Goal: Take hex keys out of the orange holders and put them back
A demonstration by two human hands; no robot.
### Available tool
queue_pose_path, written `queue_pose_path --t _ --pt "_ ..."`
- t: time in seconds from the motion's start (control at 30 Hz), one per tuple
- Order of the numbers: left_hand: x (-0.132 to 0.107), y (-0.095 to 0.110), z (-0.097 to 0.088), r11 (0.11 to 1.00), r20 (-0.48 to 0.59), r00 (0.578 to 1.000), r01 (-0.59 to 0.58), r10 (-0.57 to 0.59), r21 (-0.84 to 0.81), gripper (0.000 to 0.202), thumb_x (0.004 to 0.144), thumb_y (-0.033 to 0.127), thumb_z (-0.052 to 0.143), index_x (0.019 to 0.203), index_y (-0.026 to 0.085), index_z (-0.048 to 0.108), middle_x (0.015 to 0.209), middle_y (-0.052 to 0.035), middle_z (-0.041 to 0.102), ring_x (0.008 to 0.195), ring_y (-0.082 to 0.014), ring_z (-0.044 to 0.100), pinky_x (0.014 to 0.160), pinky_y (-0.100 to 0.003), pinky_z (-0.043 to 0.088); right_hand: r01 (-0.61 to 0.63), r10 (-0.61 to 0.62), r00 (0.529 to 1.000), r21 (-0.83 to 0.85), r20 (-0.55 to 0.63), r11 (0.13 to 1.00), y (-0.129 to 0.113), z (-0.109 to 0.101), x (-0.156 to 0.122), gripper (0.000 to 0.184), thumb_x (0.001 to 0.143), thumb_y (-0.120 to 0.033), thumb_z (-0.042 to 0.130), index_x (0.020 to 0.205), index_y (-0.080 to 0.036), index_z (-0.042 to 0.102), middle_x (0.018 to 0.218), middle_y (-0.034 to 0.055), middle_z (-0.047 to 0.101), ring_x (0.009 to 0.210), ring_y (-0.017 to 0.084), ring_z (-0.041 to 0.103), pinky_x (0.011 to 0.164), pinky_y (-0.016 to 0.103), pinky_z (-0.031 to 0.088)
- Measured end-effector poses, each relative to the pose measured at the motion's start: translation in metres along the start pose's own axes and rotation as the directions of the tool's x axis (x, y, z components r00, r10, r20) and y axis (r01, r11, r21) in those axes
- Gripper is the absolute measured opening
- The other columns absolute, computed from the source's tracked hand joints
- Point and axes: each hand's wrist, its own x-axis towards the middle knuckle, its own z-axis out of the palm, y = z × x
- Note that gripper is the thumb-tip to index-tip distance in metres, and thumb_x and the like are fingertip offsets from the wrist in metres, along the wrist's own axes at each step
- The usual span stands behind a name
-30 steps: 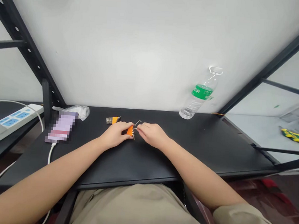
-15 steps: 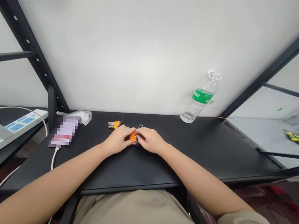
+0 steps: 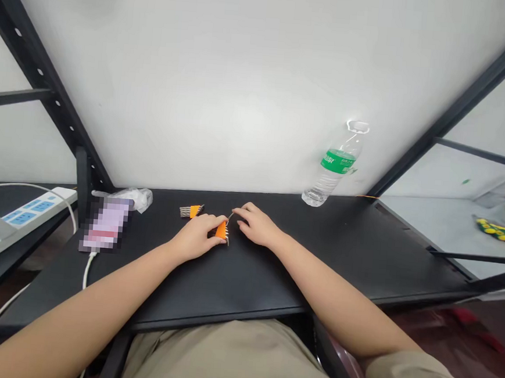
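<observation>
My left hand (image 3: pixel 196 235) pinches an orange hex key holder (image 3: pixel 221 230) between thumb and fingers, just above or on the black tabletop. Short metal key ends stick out along its right side, and one longer bent hex key (image 3: pixel 230 216) points up and right from its top. My right hand (image 3: pixel 256 224) is just to the right, its fingers apart, the index fingertip at or against that key's end. Behind my left hand lies a second orange holder (image 3: pixel 195 211) with several hex keys side by side in it.
A clear water bottle (image 3: pixel 334 163) with a green label stands against the white wall. On the left are a phone (image 3: pixel 106 224) on a white cable, a crumpled plastic bag (image 3: pixel 141 199) and a white power strip (image 3: pixel 27 218). Black metal shelf posts frame both sides.
My right hand has drawn away from the holder and its fingers have opened. The bent key at the top now leans differently. My left hand keeps its hold.
</observation>
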Motion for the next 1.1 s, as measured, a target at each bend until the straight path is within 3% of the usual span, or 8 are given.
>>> queue_pose_path --t 0.2,0.37,0.53,0.7,0.93,1.0,1.1 --pt "0.0 0.004 -0.003 0.999 -0.008 0.999 0.052 -0.052 0.001 0.035 0.091 0.044 0.067 0.12 0.026 0.061 0.094 -0.0029 0.067 0.086 -0.0237 0.062 0.078 -0.036 0.047 -0.043 0.052 0.997 -0.165 0.052 0.985 0.008 0.006 0.002 0.037 0.1 -0.028 0.055 0.134 -0.029 0.07 0.125 0.0139 0.055 0.109 0.027 0.052 0.096 0.042 0.046" --pt "-0.001 0.002 -0.003 0.995 -0.016 0.995 0.097 -0.097 -0.009 0.03 0.089 0.046 0.067 0.11 0.024 0.063 0.088 -0.002 0.067 0.079 -0.0224 0.064 0.069 -0.034 0.047 -0.029 0.044 0.997 -0.224 0.062 0.974 0.004 0.006 0.001 0.041 0.102 -0.029 0.052 0.141 -0.033 0.065 0.13 0.0132 0.056 0.11 0.027 0.052 0.094 0.042 0.046" --pt "0.001 -0.001 -0.001 0.993 -0.013 0.993 0.114 -0.114 -0.029 0.036 0.086 0.045 0.072 0.115 0.025 0.064 0.092 -0.0019 0.07 0.083 -0.0235 0.066 0.071 -0.034 0.049 -0.019 0.04 0.996 -0.246 0.079 0.969 0.004 0.006 0.001 0.039 0.1 -0.026 0.054 0.135 -0.035 0.07 0.133 0.0118 0.057 0.113 0.028 0.051 0.092 0.041 0.047" --pt "0.001 -0.005 0.001 0.991 -0.017 0.993 0.115 -0.117 -0.065 0.048 0.087 0.045 0.071 0.13 0.026 0.06 0.108 -0.0035 0.072 0.092 -0.0237 0.068 0.081 -0.036 0.052 -0.024 0.039 0.998 -0.251 0.055 0.968 0.0 0.002 0.0 0.031 0.101 -0.029 0.055 0.126 -0.03 0.074 0.128 0.0112 0.058 0.108 0.026 0.054 0.089 0.039 0.047" --pt "-0.001 -0.004 0.001 0.987 -0.033 0.992 0.121 -0.125 -0.104 0.05 0.088 0.048 0.069 0.132 0.027 0.058 0.106 -0.003 0.072 0.09 -0.0229 0.068 0.082 -0.036 0.053 -0.033 0.044 0.998 -0.222 0.045 0.974 -0.002 -0.002 -0.001 0.019 0.101 -0.027 0.057 0.102 -0.023 0.076 0.111 0.0099 0.063 0.098 0.022 0.055 0.085 0.035 0.047" --pt "-0.001 -0.004 0.002 0.986 -0.036 0.992 0.118 -0.123 -0.114 0.049 0.088 0.047 0.069 0.132 0.027 0.058 0.105 -0.0028 0.071 0.09 -0.0225 0.068 0.083 -0.037 0.053 -0.045 0.054 0.998 -0.203 0.038 0.978 -0.001 0.002 0.002 0.019 0.101 -0.032 0.059 0.108 -0.023 0.074 0.113 0.0096 0.063 0.101 0.022 0.056 0.089 0.035 0.048" --pt "0.0 -0.004 0.002 0.984 -0.045 0.991 0.118 -0.124 -0.131 0.048 0.089 0.046 0.068 0.132 0.027 0.057 0.106 -0.0028 0.071 0.089 -0.022 0.067 0.083 -0.037 0.053 -0.08 0.084 0.996 -0.182 0.012 0.98 0.001 0.01 0.008 0.035 0.105 -0.039 0.052 0.133 -0.025 0.065 0.132 0.0112 0.058 0.114 0.024 0.055 0.095 0.039 0.048"
